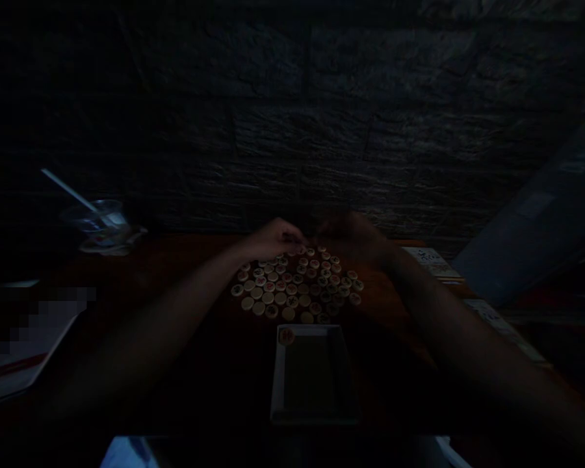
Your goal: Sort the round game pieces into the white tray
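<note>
Spread: xiangqi pieces point(292, 301), loose single layer mid-table, some red or black characters up, others plain side up; near edge sits just beyond the box
Left hand: left hand point(277, 239) at far edge of spread, fingers curled down over the pieces there; can't tell if one is pinched
Right hand: right hand point(353, 235) level with the left, small gap between them, fingers bent inward, too dark to read the grip
Box: open shallow box point(274, 390), on the near side between the forearms, one red-marked piece point(286, 336) at its far left corner; table surface on both sides
Far limit: stone wall point(302, 123) right behind the table point(195, 250), little depth past the hands
Left side: clear plastic cup point(97, 218) with leaning straw point(69, 189), well apart from the left hand
Right edge: printed booklet point(426, 261) beyond the right forearm, another point(504, 328) nearer
</note>
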### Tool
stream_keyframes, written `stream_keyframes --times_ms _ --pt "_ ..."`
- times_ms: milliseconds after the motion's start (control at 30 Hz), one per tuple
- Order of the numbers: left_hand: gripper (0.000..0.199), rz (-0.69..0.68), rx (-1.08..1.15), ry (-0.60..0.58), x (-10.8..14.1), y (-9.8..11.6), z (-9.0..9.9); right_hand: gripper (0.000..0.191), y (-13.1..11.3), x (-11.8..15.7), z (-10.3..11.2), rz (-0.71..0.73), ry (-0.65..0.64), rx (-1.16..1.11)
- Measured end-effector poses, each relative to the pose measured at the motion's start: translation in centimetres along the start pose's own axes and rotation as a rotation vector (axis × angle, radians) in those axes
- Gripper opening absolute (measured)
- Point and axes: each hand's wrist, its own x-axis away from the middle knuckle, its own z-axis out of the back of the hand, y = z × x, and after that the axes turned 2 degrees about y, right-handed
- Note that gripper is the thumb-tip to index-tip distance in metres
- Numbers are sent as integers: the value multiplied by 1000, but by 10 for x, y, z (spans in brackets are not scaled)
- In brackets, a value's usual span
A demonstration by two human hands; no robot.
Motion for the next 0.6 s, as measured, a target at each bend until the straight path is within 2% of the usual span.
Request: stream_keyframes --times_ms 67,167,267,333,433,500,600 --pt "21 45 129 36 9 11 0 23 2 13 -5 30 110 -78" --pt "31 141 318 53 28 22 -5 32 -3 34 -21 119 91 -216" --pt "47 224 389 140 47 21 -16 33 -12 54 -44 145 113 -215" --pt "54 251 401 174 57 16 -27 34 -15 63 -57 128 124 -234" --pt "55 236 463 201 68 6 -43 24 -15 70 -71 80 109 -365" --pt "51 214 483 236 71 1 -52 20 -13 72 -76 11 91 -522" --pt "36 201 489 278 74 0 -61 27 -13 72 -80 -126 78 -783"
